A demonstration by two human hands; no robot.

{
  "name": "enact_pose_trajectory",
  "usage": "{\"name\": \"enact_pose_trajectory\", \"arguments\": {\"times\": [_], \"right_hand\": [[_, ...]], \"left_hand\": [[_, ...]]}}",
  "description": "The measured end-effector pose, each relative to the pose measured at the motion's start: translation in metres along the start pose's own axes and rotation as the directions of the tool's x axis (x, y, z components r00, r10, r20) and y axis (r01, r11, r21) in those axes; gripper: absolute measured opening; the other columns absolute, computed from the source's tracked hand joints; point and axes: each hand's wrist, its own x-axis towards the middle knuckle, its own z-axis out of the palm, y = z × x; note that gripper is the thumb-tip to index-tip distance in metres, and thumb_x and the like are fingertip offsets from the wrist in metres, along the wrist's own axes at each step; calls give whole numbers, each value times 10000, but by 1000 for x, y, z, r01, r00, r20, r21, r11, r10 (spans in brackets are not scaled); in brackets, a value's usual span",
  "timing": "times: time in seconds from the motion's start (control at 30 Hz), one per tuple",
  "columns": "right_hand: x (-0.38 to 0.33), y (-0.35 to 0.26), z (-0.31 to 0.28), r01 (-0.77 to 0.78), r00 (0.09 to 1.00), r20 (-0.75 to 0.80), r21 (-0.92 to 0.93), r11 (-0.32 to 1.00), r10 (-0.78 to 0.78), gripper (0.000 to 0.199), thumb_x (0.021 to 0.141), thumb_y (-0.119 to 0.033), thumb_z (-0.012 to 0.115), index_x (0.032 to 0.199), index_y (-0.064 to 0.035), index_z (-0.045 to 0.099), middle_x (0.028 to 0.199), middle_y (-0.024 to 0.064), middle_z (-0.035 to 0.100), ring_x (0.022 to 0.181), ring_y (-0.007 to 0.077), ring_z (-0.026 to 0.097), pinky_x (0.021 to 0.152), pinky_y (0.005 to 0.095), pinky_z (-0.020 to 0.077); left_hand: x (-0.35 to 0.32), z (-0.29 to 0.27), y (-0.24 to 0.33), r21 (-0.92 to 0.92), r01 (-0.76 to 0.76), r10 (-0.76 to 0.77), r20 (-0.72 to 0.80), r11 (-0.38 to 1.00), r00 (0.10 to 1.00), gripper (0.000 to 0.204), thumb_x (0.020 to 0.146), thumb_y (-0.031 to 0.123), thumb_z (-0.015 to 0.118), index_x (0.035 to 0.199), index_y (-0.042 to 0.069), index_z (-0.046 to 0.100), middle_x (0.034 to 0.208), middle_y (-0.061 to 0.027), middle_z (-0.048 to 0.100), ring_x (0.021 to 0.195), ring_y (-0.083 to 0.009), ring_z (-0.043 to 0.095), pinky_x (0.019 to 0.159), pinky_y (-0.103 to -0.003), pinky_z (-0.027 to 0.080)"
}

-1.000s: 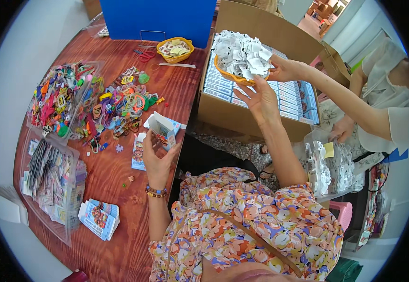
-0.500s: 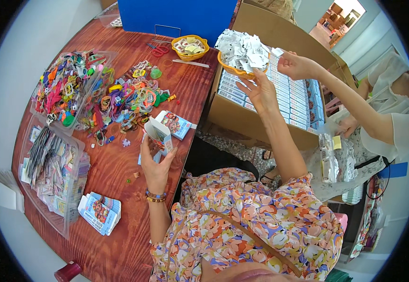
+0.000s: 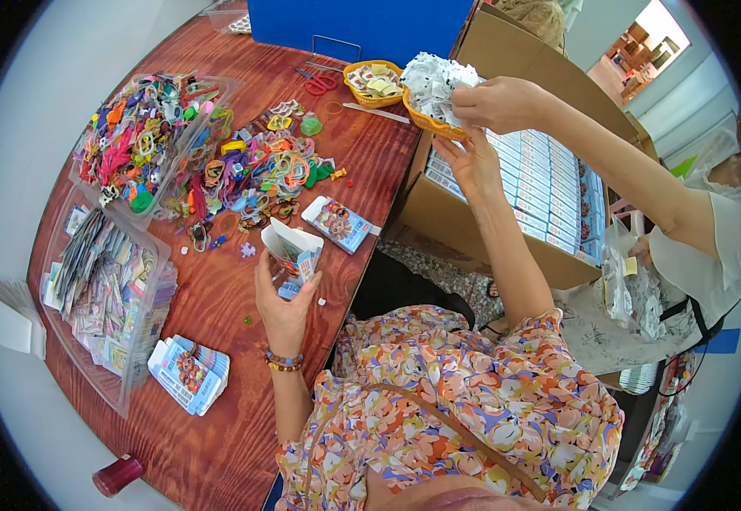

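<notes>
In my left hand [image 3: 285,308] is a small blue-and-white carton [image 3: 294,249], upright with its top flaps raised. My right hand [image 3: 474,166] reaches to the near side of a yellow basket [image 3: 432,125], fingers at its rim and underside. White paper slips [image 3: 432,81] are heaped in that basket. Another person's hand [image 3: 491,104] is at the slips, its fingertips partly hidden among them. A closed blue-and-white carton [image 3: 342,225] lies just beyond my left hand. Colourful bands and small trinkets [image 3: 251,175] are piled farther off on the table.
Clear bins hold trinkets [image 3: 144,140] and flat packets [image 3: 110,298] at left. Flattened cartons [image 3: 189,375] lie stacked near them. A second yellow basket [image 3: 374,83] and red scissors [image 3: 317,83] are at the back. Right of the table stands a large cardboard box [image 3: 507,234] packed with small cartons.
The basket of slips has moved left, closer to the second yellow basket, with my right hand at it. The other person's hand has come from beside the basket onto the slips.
</notes>
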Motion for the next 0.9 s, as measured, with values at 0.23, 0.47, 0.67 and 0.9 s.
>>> {"name": "enact_pose_trajectory", "arguments": {"times": [0.23, 0.47, 0.67, 0.9], "right_hand": [[5, 8, 0, -10, 1000, -26, 2, 1000, 10, 516, 945, -186, 654, 1351, 18, 410, 1275, 176, 482, 1201, 387, 533, 1044, 526, 487], [8, 17, 10, -20, 1000, -10, 17, 1000, 20, 501, 954, -155, 628, 1365, 23, 401, 1301, 172, 489, 1217, 387, 526, 1081, 522, 463], [9, 22, 19, 2, 999, -43, 27, 1000, -1, 357, 928, -136, 643, 1223, 13, 509, 1215, 127, 536, 1132, 313, 559, 1020, 480, 486], [8, 26, 19, 12, 999, -42, 28, 1000, -11, 362, 929, -125, 634, 1236, 8, 496, 1221, 120, 538, 1135, 307, 559, 1021, 468, 490]], "left_hand": [[3, -3, -8, 19, -7, 7, -5, 1000, 1000, 805, 756, 146, 848, 1412, -56, 427, 1297, -173, 539, 1164, -266, 577, 961, -383, 499], [-1, -9, -14, 25, 29, -29, -24, 999, 999, 811, 761, 155, 846, 1417, -59, 420, 1314, -185, 533, 1173, -276, 573, 963, -393, 501], [-2, -10, -17, -31, 72, -74, -43, 997, 996, 818, 758, 158, 843, 1423, -57, 417, 1340, -193, 525, 1201, -285, 564, 969, -397, 499], [-5, -14, -24, -9, 62, -62, -45, 998, 997, 819, 755, 150, 843, 1423, -59, 417, 1343, -197, 527, 1212, -292, 559, 991, -401, 484]]}}
